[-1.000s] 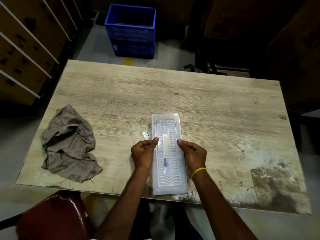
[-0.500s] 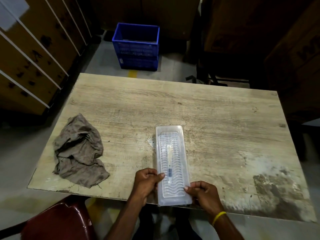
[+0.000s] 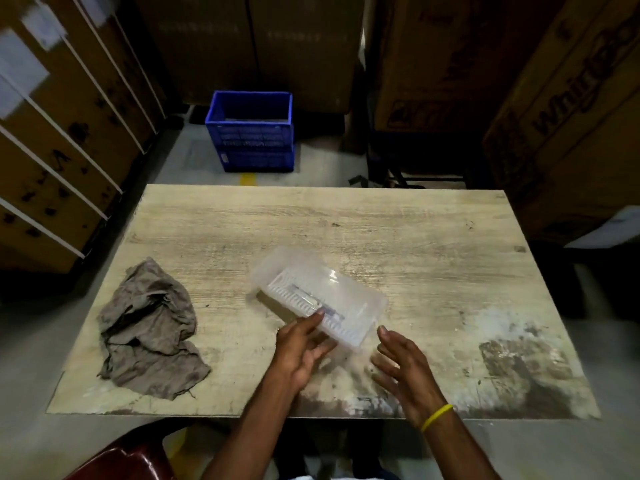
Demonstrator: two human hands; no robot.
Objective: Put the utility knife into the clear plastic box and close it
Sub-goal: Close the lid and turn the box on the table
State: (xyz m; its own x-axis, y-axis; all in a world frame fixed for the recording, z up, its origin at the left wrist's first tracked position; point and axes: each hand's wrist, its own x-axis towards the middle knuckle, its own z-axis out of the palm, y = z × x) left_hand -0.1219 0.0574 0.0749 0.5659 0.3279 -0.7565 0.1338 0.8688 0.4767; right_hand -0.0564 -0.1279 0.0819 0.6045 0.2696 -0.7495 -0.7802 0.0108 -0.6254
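Note:
The clear plastic box (image 3: 311, 275) lies slanted across the table's middle, blurred, its far end pointing up-left. Its lid is on. Through the plastic I see the utility knife (image 3: 304, 297) as a thin dark strip along the ribbed bottom. My left hand (image 3: 299, 348) is at the box's near long edge, with the index fingertip on top and the other fingers below the rim. My right hand (image 3: 401, 362), which wears a yellow wristband, hovers just off the box's near right corner with fingers spread and holding nothing.
A crumpled grey cloth (image 3: 149, 327) lies on the left of the worn wooden table (image 3: 381, 230). A blue crate (image 3: 251, 133) stands on the floor beyond the far edge. Large cardboard boxes (image 3: 554, 116) wall in the sides. A dark red chair (image 3: 128, 459) is below left.
The box has swung from lengthwise to slanted and shifted away from the near edge. My right hand has come off it and spread. The camera has tilted upward.

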